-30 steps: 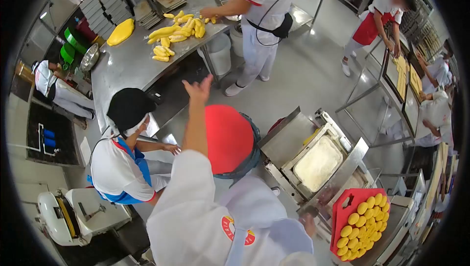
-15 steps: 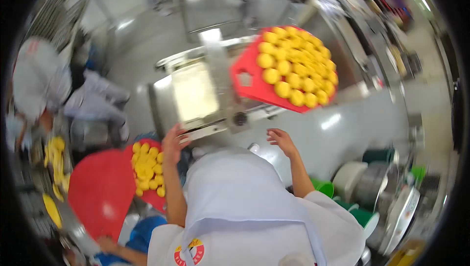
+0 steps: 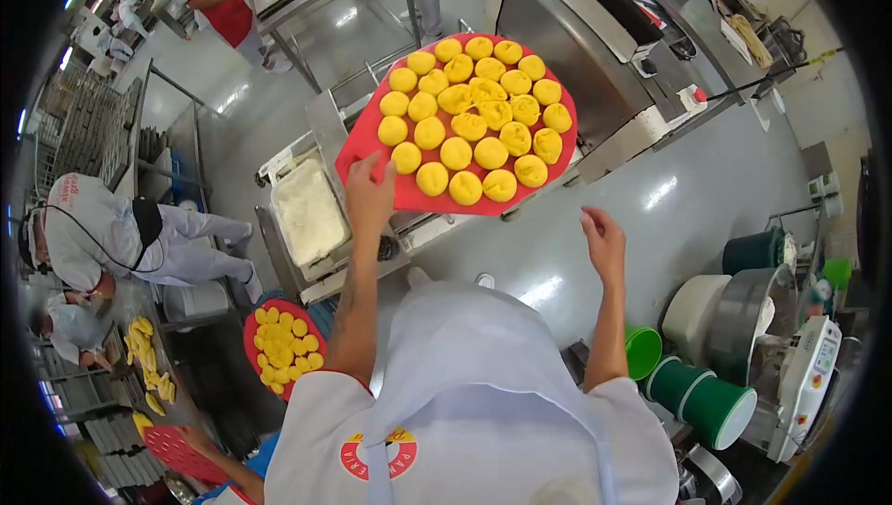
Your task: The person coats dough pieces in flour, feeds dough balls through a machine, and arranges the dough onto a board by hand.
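Left hand (image 3: 370,196) now at red board (image 3: 360,136) of yellow balls (image 3: 469,126)

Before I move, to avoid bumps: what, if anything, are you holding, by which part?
Left hand: at the left end of the large red board, grip unclear. Right hand: nothing.

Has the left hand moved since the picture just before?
Yes. Against the powder tray, the left hand has gone right, from below it toward the red board.

bright light glares off the floor (image 3: 688,226) while warped edges darken
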`<state>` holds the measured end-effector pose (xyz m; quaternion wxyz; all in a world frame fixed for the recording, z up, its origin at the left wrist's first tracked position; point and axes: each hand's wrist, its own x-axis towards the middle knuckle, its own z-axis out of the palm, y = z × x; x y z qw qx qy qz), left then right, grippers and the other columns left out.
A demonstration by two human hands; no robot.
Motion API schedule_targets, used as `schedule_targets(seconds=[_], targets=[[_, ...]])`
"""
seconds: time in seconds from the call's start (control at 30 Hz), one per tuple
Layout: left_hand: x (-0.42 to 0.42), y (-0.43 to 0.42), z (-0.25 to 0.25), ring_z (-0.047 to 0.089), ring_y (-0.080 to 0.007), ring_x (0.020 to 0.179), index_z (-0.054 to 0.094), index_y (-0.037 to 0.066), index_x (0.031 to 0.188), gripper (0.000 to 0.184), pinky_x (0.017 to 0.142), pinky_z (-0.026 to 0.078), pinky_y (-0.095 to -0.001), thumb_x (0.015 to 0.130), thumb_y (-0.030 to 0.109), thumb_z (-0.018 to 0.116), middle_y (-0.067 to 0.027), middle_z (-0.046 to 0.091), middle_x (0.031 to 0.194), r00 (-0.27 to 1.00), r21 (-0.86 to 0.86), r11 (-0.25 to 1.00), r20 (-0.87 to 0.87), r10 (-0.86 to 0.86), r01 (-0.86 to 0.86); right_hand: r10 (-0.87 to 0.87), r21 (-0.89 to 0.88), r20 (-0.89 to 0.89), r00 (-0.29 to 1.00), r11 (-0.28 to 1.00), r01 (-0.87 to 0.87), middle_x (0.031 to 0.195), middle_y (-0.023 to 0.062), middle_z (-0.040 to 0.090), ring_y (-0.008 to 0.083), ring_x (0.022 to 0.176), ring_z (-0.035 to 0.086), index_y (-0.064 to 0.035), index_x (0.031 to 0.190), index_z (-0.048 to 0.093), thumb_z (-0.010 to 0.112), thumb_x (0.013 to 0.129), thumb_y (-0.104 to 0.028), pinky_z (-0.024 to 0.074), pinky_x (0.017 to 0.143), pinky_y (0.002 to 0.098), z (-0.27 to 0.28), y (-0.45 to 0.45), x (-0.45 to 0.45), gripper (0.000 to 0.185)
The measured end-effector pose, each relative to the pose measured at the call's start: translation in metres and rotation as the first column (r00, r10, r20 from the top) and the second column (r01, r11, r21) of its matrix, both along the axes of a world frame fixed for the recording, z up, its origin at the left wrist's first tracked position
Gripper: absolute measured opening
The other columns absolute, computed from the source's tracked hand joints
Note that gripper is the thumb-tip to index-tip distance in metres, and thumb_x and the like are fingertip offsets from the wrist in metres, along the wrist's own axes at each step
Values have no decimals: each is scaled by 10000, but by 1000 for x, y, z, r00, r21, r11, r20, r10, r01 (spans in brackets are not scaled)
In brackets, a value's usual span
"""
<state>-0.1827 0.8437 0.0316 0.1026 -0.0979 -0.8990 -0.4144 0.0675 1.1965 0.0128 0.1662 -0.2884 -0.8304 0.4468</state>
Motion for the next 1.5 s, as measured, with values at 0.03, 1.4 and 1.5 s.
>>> schedule_targets(seconds=[0.03,1.4,1.5], targets=[[-7,19,10,636,-294,949,679,27,1170,341,843,516,-420,904,242,682,-160,662,1073,997,-8,999,-54,-46,46,33,61,-33,999,998,-31,970,78,702,175,810,639,-33,1161,699,639,961,-201,518,732,295,20,0,-25,267],[-36,295,71,662,-228,822,661,77,1264,418,716,538,-324,869,187,746,-116,682,999,982,355,927,-94,162,-119,550,-596,-427,717,425,-681,1231,68,620,152,1143,595,-127,1448,459,658,972,-260,537,873,305,111,79,-299,533],[-38,294,67,634,-300,795,681,70,1226,380,715,526,-369,868,185,732,-134,649,949,970,128,991,-243,-10,42,572,51,-455,682,782,-621,1187,88,634,161,1025,637,-64,1346,553,690,945,-246,545,804,297,66,80,-318,462]])
